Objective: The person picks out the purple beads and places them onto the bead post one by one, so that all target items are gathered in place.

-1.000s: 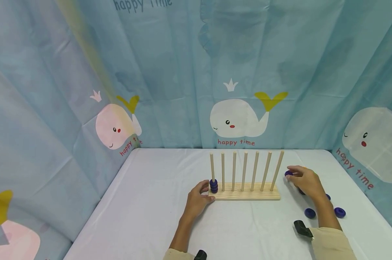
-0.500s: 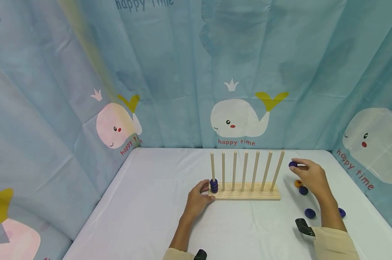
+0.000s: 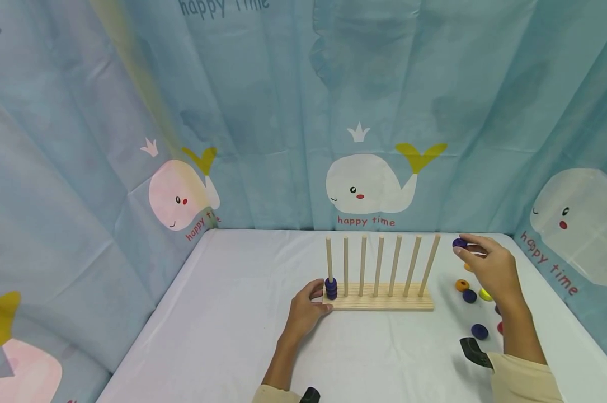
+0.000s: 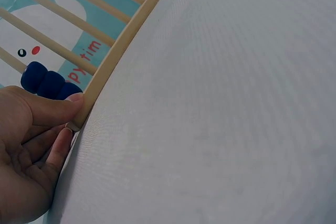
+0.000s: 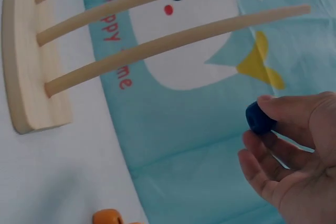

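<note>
A wooden peg rack point(image 3: 379, 303) with a row of several upright pegs stands on the white table. Its leftmost peg carries a short stack of dark blue beads point(image 3: 331, 289). My left hand point(image 3: 304, 311) holds the rack's left end, with the thumb by the front edge, and the left wrist view shows the base's corner point(image 4: 79, 121) between thumb and fingers. To the right of the pegs, my right hand point(image 3: 495, 271) pinches another dark blue bead point(image 3: 459, 243) between thumb and fingertips. That bead point(image 5: 260, 118) is raised off the table, apart from the pegs.
Loose beads lie right of the rack: an orange bead point(image 3: 462, 285), a dark blue bead point(image 3: 469, 296), a yellow bead point(image 3: 485, 294), a red bead point(image 3: 500, 328) and another dark blue bead point(image 3: 479, 331). The right forearm partly hides some. A whale-print curtain point(image 3: 283, 140) hangs behind the table.
My right hand has lifted the dark blue bead up and slightly right, uncovering the orange, yellow and red beads. The left hand and the rack have stayed in place.
</note>
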Demonstrator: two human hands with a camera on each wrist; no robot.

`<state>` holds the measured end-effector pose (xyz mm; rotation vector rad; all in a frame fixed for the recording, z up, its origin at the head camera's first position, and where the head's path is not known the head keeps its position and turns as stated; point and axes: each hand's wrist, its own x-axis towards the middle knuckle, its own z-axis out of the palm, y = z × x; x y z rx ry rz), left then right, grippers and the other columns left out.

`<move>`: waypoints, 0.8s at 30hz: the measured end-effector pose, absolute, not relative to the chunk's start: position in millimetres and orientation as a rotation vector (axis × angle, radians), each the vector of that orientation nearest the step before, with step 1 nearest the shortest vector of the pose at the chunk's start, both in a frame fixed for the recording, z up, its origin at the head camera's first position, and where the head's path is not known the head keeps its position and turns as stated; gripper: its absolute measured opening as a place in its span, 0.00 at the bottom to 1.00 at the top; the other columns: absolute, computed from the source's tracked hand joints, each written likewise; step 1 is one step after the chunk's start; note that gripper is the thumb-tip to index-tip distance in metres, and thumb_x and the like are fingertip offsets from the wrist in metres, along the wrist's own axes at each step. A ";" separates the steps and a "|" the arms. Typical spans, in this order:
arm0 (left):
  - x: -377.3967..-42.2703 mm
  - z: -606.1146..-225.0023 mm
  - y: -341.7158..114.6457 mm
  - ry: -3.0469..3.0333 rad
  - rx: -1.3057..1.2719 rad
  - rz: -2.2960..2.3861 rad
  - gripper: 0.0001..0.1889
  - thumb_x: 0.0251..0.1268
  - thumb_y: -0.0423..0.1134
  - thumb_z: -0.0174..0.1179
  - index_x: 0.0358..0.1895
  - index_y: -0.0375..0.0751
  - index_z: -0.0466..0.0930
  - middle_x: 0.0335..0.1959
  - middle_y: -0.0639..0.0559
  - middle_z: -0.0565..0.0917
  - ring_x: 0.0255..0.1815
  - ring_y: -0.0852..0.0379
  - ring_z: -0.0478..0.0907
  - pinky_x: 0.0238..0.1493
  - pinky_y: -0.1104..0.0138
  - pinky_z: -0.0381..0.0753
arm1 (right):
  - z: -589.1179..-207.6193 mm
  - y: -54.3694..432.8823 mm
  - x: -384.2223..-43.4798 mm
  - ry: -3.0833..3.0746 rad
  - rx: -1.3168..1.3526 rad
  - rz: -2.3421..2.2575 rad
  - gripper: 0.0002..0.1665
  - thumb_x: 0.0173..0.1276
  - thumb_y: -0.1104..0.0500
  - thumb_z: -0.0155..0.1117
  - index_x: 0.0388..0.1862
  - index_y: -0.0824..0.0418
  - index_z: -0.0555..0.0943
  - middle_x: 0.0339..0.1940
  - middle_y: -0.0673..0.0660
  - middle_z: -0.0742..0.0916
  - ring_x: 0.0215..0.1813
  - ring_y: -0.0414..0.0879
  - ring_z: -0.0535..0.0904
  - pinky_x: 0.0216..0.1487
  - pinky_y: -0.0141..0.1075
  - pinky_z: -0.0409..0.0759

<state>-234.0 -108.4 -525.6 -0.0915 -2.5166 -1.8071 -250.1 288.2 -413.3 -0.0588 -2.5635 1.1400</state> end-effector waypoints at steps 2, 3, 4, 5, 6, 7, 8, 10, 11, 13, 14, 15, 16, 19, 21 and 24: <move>-234.1 -525.9 -108.3 -2.516 -0.090 -1.806 0.36 0.58 0.28 0.74 0.73 0.36 0.76 0.68 0.40 0.82 0.67 0.43 0.81 0.62 0.59 0.87 | -408.9 286.8 -247.4 -2.535 -0.042 1.140 0.35 0.81 0.44 0.61 0.75 0.66 0.75 0.68 0.74 0.79 0.66 0.76 0.79 0.45 0.15 0.79; -234.1 -526.0 -108.2 -2.518 -0.088 -1.804 0.36 0.58 0.28 0.74 0.73 0.36 0.76 0.68 0.39 0.82 0.67 0.43 0.81 0.62 0.60 0.87 | -406.7 286.1 -246.2 -2.521 -0.034 1.139 0.35 0.81 0.44 0.61 0.75 0.66 0.75 0.68 0.74 0.79 0.66 0.76 0.79 0.43 0.11 0.76; -234.1 -526.0 -108.2 -2.519 -0.086 -1.803 0.36 0.58 0.28 0.74 0.73 0.36 0.76 0.68 0.40 0.82 0.67 0.43 0.81 0.62 0.60 0.87 | -404.7 285.4 -245.2 -2.507 -0.025 1.141 0.35 0.81 0.44 0.61 0.75 0.66 0.75 0.68 0.74 0.80 0.66 0.76 0.79 0.41 0.08 0.72; -233.9 -526.2 -108.2 -2.515 -0.091 -1.801 0.36 0.58 0.28 0.74 0.73 0.36 0.76 0.68 0.39 0.82 0.67 0.43 0.81 0.61 0.60 0.87 | -402.9 284.7 -244.0 -2.493 -0.015 1.145 0.34 0.81 0.45 0.62 0.75 0.66 0.76 0.68 0.74 0.79 0.65 0.76 0.79 0.40 0.07 0.71; -233.7 -526.5 -108.2 -2.514 -0.094 -1.799 0.36 0.57 0.28 0.74 0.73 0.36 0.76 0.68 0.39 0.82 0.67 0.42 0.81 0.61 0.60 0.87 | -401.1 284.0 -243.1 -2.479 -0.007 1.146 0.34 0.81 0.46 0.62 0.75 0.66 0.76 0.67 0.74 0.80 0.65 0.76 0.79 0.40 0.07 0.70; -233.6 -526.6 -108.3 -2.513 -0.097 -1.798 0.36 0.57 0.27 0.74 0.73 0.36 0.76 0.68 0.39 0.82 0.67 0.42 0.81 0.61 0.60 0.87 | -399.6 283.4 -242.3 -2.466 0.002 1.148 0.33 0.81 0.46 0.62 0.74 0.67 0.76 0.67 0.73 0.80 0.65 0.76 0.79 0.41 0.07 0.70; -233.4 -526.7 -108.4 -2.514 -0.094 -1.800 0.36 0.57 0.27 0.74 0.73 0.36 0.76 0.68 0.39 0.82 0.67 0.42 0.81 0.61 0.60 0.87 | -398.3 282.7 -241.7 -2.454 0.009 1.149 0.33 0.81 0.47 0.63 0.74 0.67 0.77 0.66 0.73 0.80 0.64 0.76 0.79 0.41 0.07 0.70; -233.1 -526.6 -108.6 -2.515 -0.098 -1.799 0.36 0.57 0.28 0.75 0.72 0.36 0.76 0.68 0.39 0.82 0.67 0.42 0.81 0.61 0.59 0.87 | -396.2 281.5 -240.8 -2.434 0.024 1.148 0.31 0.81 0.49 0.63 0.73 0.67 0.77 0.65 0.73 0.81 0.64 0.76 0.80 0.42 0.07 0.70; -233.1 -527.0 -108.7 -2.513 -0.101 -1.799 0.36 0.57 0.27 0.75 0.72 0.36 0.76 0.68 0.38 0.82 0.67 0.41 0.81 0.61 0.58 0.87 | -395.4 280.8 -240.5 -2.426 0.030 1.144 0.31 0.81 0.49 0.63 0.73 0.67 0.77 0.65 0.73 0.81 0.64 0.76 0.80 0.42 0.07 0.71; -233.3 -527.3 -108.9 -2.515 -0.099 -1.797 0.36 0.57 0.27 0.75 0.72 0.36 0.76 0.68 0.38 0.82 0.66 0.41 0.81 0.61 0.58 0.87 | -393.8 279.3 -240.0 -2.411 0.044 1.136 0.30 0.81 0.50 0.64 0.72 0.67 0.78 0.64 0.72 0.82 0.63 0.74 0.80 0.43 0.07 0.71; -233.5 -527.6 -108.9 -2.515 -0.097 -1.796 0.36 0.57 0.28 0.74 0.72 0.36 0.76 0.68 0.39 0.82 0.66 0.42 0.81 0.61 0.59 0.87 | -393.3 278.4 -239.8 -2.405 0.054 1.132 0.30 0.81 0.50 0.64 0.72 0.67 0.78 0.64 0.72 0.82 0.63 0.73 0.81 0.44 0.07 0.71; -233.7 -527.9 -108.9 -2.515 -0.098 -1.795 0.36 0.57 0.28 0.74 0.72 0.36 0.76 0.68 0.39 0.82 0.66 0.42 0.81 0.61 0.59 0.87 | -392.7 277.7 -239.6 -2.398 0.061 1.128 0.30 0.80 0.50 0.65 0.72 0.67 0.79 0.64 0.71 0.82 0.61 0.66 0.84 0.44 0.07 0.71; -233.8 -528.1 -108.9 -2.512 -0.099 -1.799 0.36 0.57 0.27 0.74 0.72 0.36 0.76 0.68 0.39 0.82 0.66 0.41 0.81 0.61 0.59 0.87 | -392.1 277.0 -239.6 -2.389 0.071 1.125 0.29 0.80 0.50 0.65 0.72 0.66 0.79 0.64 0.71 0.83 0.59 0.56 0.86 0.44 0.07 0.72; -233.7 -527.9 -109.1 -2.508 -0.106 -1.803 0.36 0.57 0.27 0.74 0.73 0.35 0.76 0.68 0.38 0.82 0.67 0.41 0.81 0.62 0.57 0.87 | -389.2 274.5 -238.8 -2.365 0.097 1.125 0.29 0.80 0.51 0.66 0.71 0.65 0.80 0.63 0.69 0.83 0.51 0.27 0.81 0.45 0.08 0.73; -233.9 -527.6 -109.1 -2.509 -0.107 -1.808 0.36 0.58 0.27 0.74 0.73 0.35 0.76 0.68 0.38 0.82 0.67 0.41 0.81 0.62 0.56 0.87 | -387.3 273.3 -238.0 -2.351 0.110 1.127 0.28 0.79 0.51 0.66 0.71 0.64 0.80 0.63 0.68 0.83 0.49 0.14 0.70 0.46 0.08 0.73; -234.1 -527.1 -108.8 -2.514 -0.107 -1.805 0.36 0.58 0.27 0.74 0.73 0.35 0.76 0.68 0.39 0.82 0.67 0.41 0.81 0.62 0.57 0.87 | -383.9 270.2 -235.4 -2.332 0.123 1.123 0.28 0.79 0.51 0.67 0.71 0.63 0.80 0.61 0.66 0.84 0.49 0.13 0.70 0.48 0.08 0.72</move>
